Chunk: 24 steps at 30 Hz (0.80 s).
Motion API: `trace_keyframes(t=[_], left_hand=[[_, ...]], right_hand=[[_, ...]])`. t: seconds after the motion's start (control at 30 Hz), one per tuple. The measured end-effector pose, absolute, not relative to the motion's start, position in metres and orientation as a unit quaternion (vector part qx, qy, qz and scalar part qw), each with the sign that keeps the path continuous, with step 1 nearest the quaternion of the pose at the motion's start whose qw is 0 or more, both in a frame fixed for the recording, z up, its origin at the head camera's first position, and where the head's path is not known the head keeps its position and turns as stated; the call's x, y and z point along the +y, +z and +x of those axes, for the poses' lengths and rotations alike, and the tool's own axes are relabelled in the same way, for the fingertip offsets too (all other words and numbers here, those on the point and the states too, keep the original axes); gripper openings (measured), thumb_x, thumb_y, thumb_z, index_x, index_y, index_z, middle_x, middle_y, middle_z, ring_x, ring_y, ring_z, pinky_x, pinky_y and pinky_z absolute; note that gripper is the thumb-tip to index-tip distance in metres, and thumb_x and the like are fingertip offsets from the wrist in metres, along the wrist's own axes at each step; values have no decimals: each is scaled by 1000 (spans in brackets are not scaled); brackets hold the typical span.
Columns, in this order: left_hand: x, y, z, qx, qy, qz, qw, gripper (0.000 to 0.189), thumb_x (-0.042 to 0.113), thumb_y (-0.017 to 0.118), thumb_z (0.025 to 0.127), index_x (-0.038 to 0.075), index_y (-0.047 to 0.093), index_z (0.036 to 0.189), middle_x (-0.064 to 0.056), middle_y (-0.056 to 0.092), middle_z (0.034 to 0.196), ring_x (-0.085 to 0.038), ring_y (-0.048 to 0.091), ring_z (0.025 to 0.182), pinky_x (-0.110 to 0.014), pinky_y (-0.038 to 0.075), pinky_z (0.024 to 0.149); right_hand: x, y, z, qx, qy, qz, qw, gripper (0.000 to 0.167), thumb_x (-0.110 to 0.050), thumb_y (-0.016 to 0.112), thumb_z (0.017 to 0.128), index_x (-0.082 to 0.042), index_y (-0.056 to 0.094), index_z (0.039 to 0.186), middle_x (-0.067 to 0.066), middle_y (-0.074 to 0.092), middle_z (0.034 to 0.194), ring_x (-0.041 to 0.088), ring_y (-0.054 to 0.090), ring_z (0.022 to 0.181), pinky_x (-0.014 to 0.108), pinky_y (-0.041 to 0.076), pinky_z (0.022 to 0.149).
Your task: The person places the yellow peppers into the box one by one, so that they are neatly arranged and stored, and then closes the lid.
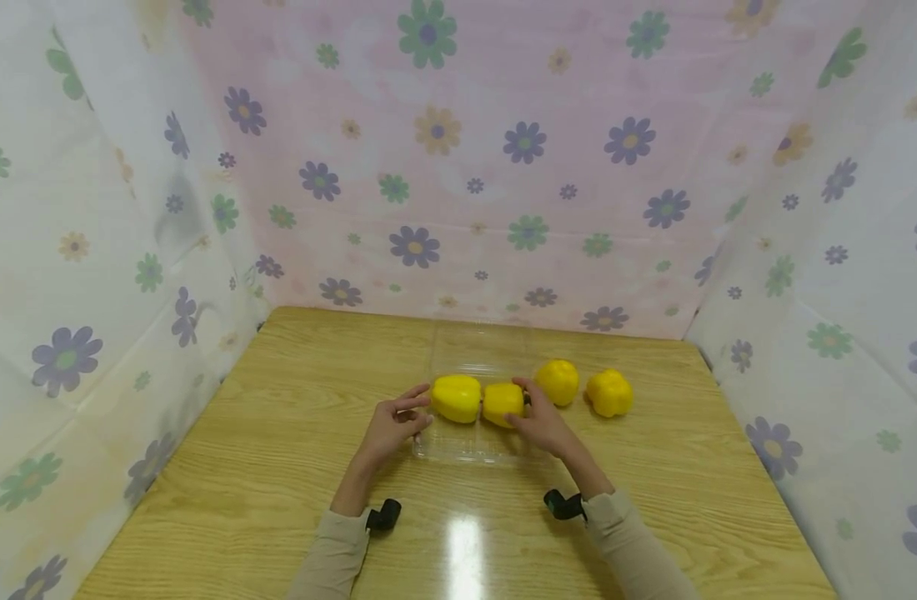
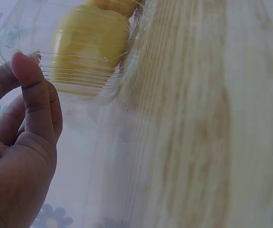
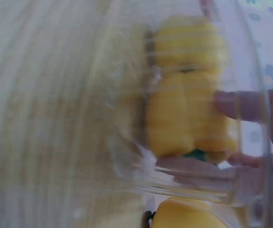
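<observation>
A clear plastic clamshell container [image 1: 458, 452] lies on the table with its lid folded back. Two yellow bell peppers are inside: the left pepper [image 1: 456, 398] and, end to end with it, the right pepper [image 1: 501, 403]. My left hand [image 1: 389, 430] is at the container's left side, thumb and fingers pinching its rim, as the left wrist view shows. With thumb and fingers on either side, my right hand [image 1: 543, 421] grips the right pepper. Seen through the clear wall in the right wrist view, this pepper [image 3: 169, 114] has a green stem end towards the palm.
Two more yellow peppers stand on the wooden table [image 1: 316, 375] to the right of the container: a nearer pepper [image 1: 557, 382] and a farther pepper [image 1: 609, 393]. The lid [image 1: 481, 346] reaches towards the flowered back curtain [image 1: 481, 167]. Curtains also hang at both sides.
</observation>
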State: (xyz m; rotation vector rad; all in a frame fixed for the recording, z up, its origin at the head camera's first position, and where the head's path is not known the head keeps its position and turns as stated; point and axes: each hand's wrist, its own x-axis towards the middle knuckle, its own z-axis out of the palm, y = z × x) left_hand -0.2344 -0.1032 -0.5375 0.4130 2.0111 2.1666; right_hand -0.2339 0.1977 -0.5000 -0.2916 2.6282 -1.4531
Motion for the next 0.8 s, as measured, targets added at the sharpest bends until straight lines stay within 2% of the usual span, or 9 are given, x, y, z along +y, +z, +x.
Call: trace_keyframes(t=[0.23,0.43,0.67,0.8], left_hand=[[-100,-539,-235,672,724,137,77,37,-3,69,94,-13,63,129,-16,44,157,-12,58,71,-20,53,54],[-100,-540,-236,671,724,140,80,37,-4,69,94,-12,63,129,-15,45,157,-14,58,73,-20,53,54],[-102,-538,-235,675,721,136,75,36,-5,69,94,-13,63,128,-16,46,156,-12,58,72,-20,53,54],[-103,-538,-235,676,720,137,72,37,-4,69,94,-13,63,128,-18,45,156,-12,58,72,-21,53,54]], right_hand=[[196,-503,-231,883,-456,-112,3,59,-3,71,93,5,45,145,28,45,149,46,43,137,61,41,109],[195,-495,-229,896,-426,-125,-10,58,-2,72,91,9,48,143,30,45,148,45,46,134,58,49,101],[198,-483,-225,888,-443,-119,3,60,-5,68,95,8,42,148,31,39,154,50,38,141,63,44,107],[202,-483,-224,861,-493,-124,-19,58,-6,68,97,3,43,149,28,39,155,49,37,142,62,42,109]])
